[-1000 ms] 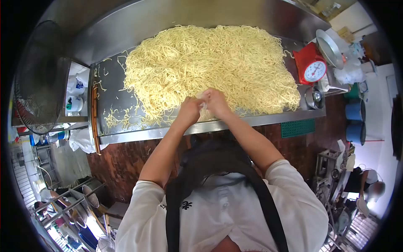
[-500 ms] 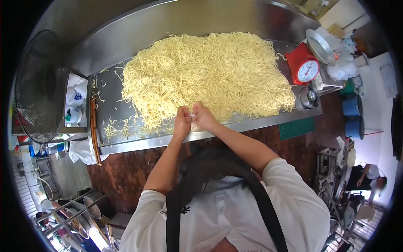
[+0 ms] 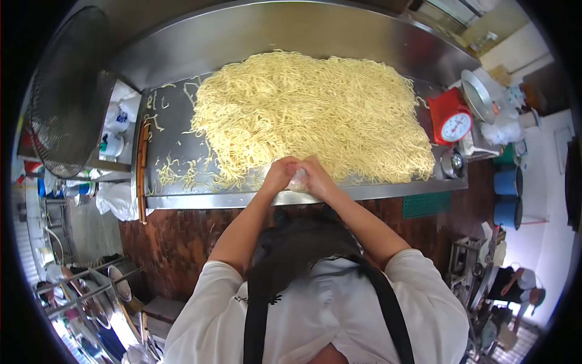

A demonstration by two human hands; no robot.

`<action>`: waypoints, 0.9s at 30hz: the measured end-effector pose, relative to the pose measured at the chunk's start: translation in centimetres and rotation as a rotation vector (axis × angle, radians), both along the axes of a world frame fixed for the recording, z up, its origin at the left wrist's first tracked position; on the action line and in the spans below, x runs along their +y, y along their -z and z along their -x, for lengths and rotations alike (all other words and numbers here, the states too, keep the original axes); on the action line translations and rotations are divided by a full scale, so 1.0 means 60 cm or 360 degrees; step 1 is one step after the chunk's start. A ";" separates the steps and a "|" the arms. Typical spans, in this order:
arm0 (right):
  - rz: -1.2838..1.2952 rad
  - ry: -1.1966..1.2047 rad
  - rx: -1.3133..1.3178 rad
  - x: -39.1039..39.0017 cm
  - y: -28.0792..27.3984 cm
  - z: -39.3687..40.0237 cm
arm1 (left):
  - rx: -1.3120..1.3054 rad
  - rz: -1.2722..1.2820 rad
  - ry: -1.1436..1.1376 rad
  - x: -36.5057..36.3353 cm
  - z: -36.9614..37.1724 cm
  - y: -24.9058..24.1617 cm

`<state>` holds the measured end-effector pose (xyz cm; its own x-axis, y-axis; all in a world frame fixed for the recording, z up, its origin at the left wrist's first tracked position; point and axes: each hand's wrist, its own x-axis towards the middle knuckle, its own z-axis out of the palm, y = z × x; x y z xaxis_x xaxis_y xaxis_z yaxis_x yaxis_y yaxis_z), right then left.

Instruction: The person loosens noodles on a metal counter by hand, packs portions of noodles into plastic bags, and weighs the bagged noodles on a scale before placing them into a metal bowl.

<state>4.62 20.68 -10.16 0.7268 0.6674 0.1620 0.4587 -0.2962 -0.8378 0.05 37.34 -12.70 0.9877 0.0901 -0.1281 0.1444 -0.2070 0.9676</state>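
A wide heap of yellow noodles (image 3: 315,115) covers much of the steel table (image 3: 176,130). At the table's front edge, my left hand (image 3: 281,175) and my right hand (image 3: 316,176) are close together, fingers closed on a small clear plastic bag (image 3: 299,181). Something pale shows through the bag; it looks like noodles, though the hands hide part of it. The bag's top lies between my fingers, and its lower part is near the table's front rim.
At the table's right stand a red dial scale (image 3: 450,118) with a metal pan (image 3: 478,96) and a small metal bowl (image 3: 453,164). Wooden sticks (image 3: 143,167) line the left edge. A large wire-mesh fan guard (image 3: 66,91) stands at left. Another person (image 3: 515,284) is at far right.
The camera view has shifted slightly. My hands have moved a little apart from a tight pinch at the bag's top, and more of the bag now shows between them.
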 end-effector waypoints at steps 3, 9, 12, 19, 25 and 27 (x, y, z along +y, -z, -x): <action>0.0002 0.0154 -0.0276 -0.004 -0.011 -0.006 | -0.0097 -0.0009 -0.0027 -0.003 0.010 0.018; 0.0053 0.0017 -0.0242 0.001 -0.060 -0.028 | -0.0703 -0.0580 -0.0018 -0.045 0.026 -0.002; -0.0012 0.0196 -0.0038 -0.027 -0.046 -0.046 | -0.0277 -0.0664 -0.0043 -0.048 0.022 0.006; -0.0090 0.0137 0.0476 -0.162 -0.038 -0.091 | 0.0272 0.0003 -0.0739 -0.073 0.176 -0.090; -0.0077 -0.0428 0.0657 -0.231 -0.036 -0.147 | 0.0326 -0.0017 -0.1887 -0.239 0.357 -0.084; -0.0071 -0.0679 0.0615 -0.241 -0.022 -0.152 | 0.0506 -0.0032 -0.2304 -0.341 0.405 -0.058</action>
<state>13.73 6.21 -8.86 0.4069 0.9131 -0.0273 0.1877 -0.1128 -0.9757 -24.26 16.90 -9.21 -0.0286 0.9524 -0.3035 0.4319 0.2856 0.8555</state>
